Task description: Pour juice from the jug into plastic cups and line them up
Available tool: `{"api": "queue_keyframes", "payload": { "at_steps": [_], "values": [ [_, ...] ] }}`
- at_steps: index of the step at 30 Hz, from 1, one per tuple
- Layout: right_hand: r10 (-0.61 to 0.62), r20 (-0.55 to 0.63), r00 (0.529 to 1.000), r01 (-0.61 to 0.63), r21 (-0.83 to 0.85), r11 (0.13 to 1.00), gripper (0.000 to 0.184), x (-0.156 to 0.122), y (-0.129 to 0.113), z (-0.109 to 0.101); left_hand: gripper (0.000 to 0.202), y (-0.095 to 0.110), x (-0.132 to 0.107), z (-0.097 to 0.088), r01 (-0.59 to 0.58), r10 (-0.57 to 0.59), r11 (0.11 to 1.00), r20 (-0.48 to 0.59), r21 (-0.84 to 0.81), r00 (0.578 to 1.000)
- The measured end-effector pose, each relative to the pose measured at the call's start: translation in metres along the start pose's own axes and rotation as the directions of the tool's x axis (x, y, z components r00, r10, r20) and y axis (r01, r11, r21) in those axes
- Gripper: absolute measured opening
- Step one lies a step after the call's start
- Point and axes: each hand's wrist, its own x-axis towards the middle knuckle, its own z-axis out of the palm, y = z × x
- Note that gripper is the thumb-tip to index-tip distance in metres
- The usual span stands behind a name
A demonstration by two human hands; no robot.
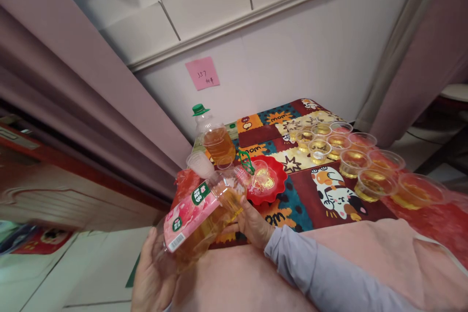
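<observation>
A large clear plastic juice bottle (195,214) with a pink label and amber liquid lies tilted between my hands, its neck end toward the upper right. My left hand (153,268) is wrapped round the base end. Near the shoulder of the bottle, my right hand (254,222) grips from the right side. Just beyond the neck is a red scalloped dish (276,178) with a yellow design. A green looped piece (246,162) shows at the dish's left edge. I cannot tell whether it touches the bottle.
Another bottle (219,146) with a green cap and amber liquid stands behind. A stack of clear cups (200,163) is beside it. Several clear cups of yellow liquid (353,162) stand in rows at the right of the table. A pink note (202,73) is on the wall.
</observation>
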Motion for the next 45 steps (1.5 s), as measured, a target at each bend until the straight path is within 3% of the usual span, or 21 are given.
{"api": "queue_keyframes", "payload": {
  "at_steps": [9,21,45],
  "values": [
    [0.005,-0.013,1.0,-0.005,0.011,1.0,0.098,0.001,0.001,-0.003,0.065,0.004,-0.002,0.004,0.008,-0.008,1.0,0.019,-0.005,1.0],
    [-0.001,-0.019,1.0,0.001,0.017,1.0,0.1,0.001,-0.001,-0.003,0.054,0.011,-0.01,0.019,0.024,-0.024,1.0,-0.051,0.005,0.998],
    [0.006,-0.01,1.0,-0.006,0.028,1.0,0.096,0.003,-0.003,-0.004,0.055,0.01,-0.006,0.015,-0.028,0.027,0.999,0.025,0.032,0.999]
  ]
}}
